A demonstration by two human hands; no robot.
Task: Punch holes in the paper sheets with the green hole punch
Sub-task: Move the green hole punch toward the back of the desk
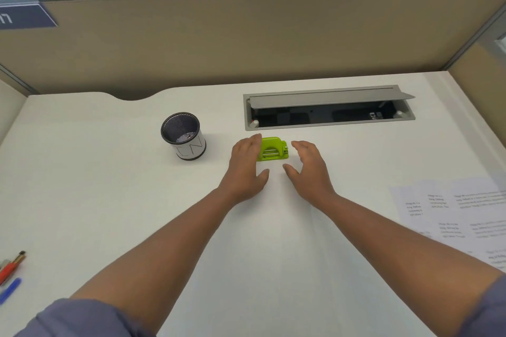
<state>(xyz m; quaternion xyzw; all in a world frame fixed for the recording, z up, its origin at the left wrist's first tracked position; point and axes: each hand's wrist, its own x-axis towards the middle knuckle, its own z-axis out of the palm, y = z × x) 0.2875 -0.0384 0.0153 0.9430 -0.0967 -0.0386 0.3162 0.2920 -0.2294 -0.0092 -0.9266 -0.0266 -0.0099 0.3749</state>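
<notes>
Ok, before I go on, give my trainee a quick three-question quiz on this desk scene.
1. True or false: the green hole punch is already lifted off the desk.
2. Which hand is at the punch's side? A) left hand B) right hand C) neither
3. Fill in: the paper sheets lie to the person's ____.

Key:
1. False; it sits on the desk, in front of the open cable tray.
2. A; its fingertips meet the punch's left side, while the right hand is open just beside it, apart.
3. Right, at the desk's edge of view, far from the mesh pen cup.
</notes>
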